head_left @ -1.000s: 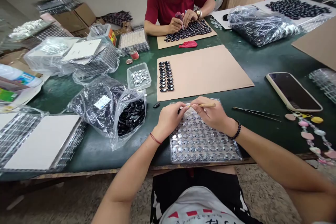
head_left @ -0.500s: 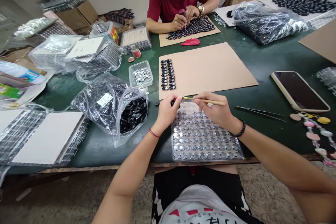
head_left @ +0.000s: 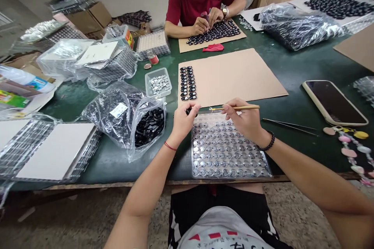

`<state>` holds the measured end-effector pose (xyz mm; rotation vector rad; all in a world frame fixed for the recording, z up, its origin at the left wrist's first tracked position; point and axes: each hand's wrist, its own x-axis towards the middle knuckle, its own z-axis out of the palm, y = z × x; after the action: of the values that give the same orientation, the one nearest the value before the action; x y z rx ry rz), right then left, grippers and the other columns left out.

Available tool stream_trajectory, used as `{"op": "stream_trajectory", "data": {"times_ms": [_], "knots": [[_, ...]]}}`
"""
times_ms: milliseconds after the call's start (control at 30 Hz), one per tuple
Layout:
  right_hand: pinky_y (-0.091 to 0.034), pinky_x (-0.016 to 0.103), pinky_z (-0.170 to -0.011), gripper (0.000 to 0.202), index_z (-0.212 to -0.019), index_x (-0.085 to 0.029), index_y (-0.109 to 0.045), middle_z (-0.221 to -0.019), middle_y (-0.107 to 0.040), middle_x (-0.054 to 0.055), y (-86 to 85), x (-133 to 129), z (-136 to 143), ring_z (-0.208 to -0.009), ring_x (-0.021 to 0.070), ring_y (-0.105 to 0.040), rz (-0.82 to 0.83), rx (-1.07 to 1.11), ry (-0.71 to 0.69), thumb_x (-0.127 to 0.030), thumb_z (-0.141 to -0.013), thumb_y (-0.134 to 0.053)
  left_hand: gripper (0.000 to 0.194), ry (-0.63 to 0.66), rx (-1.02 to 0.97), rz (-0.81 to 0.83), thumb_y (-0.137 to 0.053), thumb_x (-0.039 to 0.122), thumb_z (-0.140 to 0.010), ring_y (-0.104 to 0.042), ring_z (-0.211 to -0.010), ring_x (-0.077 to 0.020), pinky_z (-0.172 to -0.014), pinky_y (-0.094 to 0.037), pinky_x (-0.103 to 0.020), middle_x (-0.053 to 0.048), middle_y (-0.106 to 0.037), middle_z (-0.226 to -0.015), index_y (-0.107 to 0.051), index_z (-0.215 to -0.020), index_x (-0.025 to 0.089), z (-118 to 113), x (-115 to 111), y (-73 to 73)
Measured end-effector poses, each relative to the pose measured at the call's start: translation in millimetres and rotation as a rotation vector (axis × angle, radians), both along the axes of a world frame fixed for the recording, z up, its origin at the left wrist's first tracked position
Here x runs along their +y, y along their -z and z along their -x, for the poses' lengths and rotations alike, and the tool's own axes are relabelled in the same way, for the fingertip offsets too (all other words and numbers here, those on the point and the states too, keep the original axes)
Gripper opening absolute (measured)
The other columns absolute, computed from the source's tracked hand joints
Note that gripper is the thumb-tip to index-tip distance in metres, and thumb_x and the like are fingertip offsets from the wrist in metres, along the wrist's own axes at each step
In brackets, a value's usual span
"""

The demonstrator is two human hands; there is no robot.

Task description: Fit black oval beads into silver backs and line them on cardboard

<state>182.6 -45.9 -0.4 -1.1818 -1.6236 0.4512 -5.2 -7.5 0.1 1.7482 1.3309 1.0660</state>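
My left hand point(head_left: 181, 123) is closed on a small glossy black piece point(head_left: 187, 111), mostly covered by the fingers. Pinched in my right hand point(head_left: 244, 121) is a thin wooden stick point(head_left: 246, 107), its yellowish tip pointing left with a tiny shiny bit at its end. A gap separates that tip from the left fingers. Below both hands lies a clear blister tray point(head_left: 226, 155) with rows of round silvery shapes. Beyond them, two columns of black oval pieces point(head_left: 188, 82) with pale spots rest on a cardboard sheet point(head_left: 236, 76).
To the left are an open bag of black pieces point(head_left: 149, 126) and a tub of silvery discs point(head_left: 158, 82). Tweezers point(head_left: 288, 126) and a phone point(head_left: 333, 101) lie right. A co-worker point(head_left: 201, 7) handles black pieces across the table. Stacked trays point(head_left: 55, 151) occupy the left edge.
The stick's tip has moved right, away from the left fingers, as my right hand shifted slightly right. My left hand has drawn a little left, still holding the black piece.
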Motion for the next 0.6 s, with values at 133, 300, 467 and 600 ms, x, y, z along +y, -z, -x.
{"op": "stream_trajectory", "data": {"times_ms": [133, 300, 467, 600], "knots": [[-0.043, 0.02, -0.045, 0.022, -0.074, -0.017, -0.058, -0.067, -0.062, 0.0, -2.1, 0, 1, -0.047, 0.0074, -0.056, 0.059, 0.167, -0.051, -0.035, -0.085, -0.051, 0.024, 0.171, -0.136, 0.178, -0.058, 0.035, -0.076, -0.045, -0.056, -0.0105, -0.055, -0.035, -0.021, 0.0, -0.057, -0.064, -0.068, -0.088, 0.017, -7, -4, -0.2], [-0.045, 0.021, -0.042, 0.021, -0.08, -0.017, -0.057, -0.071, -0.062, 0.001, -0.1, -1, 4, -0.045, 0.0078, -0.056, 0.126, 0.324, -0.187, -0.038, -0.083, -0.054, 0.026, 0.195, -0.222, 0.252, -0.06, 0.036, -0.074, -0.039, -0.051, -0.0075, -0.048, -0.031, -0.02, 0.002, -0.053, -0.06, -0.067, -0.088, 0.016, -12, -12, -0.8], [-0.045, 0.021, -0.04, 0.019, -0.079, -0.019, -0.055, -0.067, -0.062, 0.001, -4.9, 2, -1, -0.042, 0.0081, -0.055, 0.13, 0.433, -0.134, -0.037, -0.083, -0.054, 0.028, 0.104, -0.361, 0.296, -0.063, 0.039, -0.071, -0.032, -0.044, -0.0043, -0.04, -0.024, -0.018, 0.004, -0.047, -0.055, -0.067, -0.087, 0.017, 6, 7, -7.4], [-0.045, 0.022, -0.039, 0.019, -0.079, -0.019, -0.055, -0.066, -0.062, 0.001, -7.6, 5, -4, -0.041, 0.0081, -0.053, 0.122, 0.486, -0.045, -0.038, -0.083, -0.054, 0.024, -0.136, -0.723, 0.254, -0.064, 0.037, -0.072, -0.024, -0.036, -0.002, -0.035, -0.017, -0.016, 0.008, -0.033, -0.046, -0.063, -0.084, 0.017, 31, 47, -6.3]]}}
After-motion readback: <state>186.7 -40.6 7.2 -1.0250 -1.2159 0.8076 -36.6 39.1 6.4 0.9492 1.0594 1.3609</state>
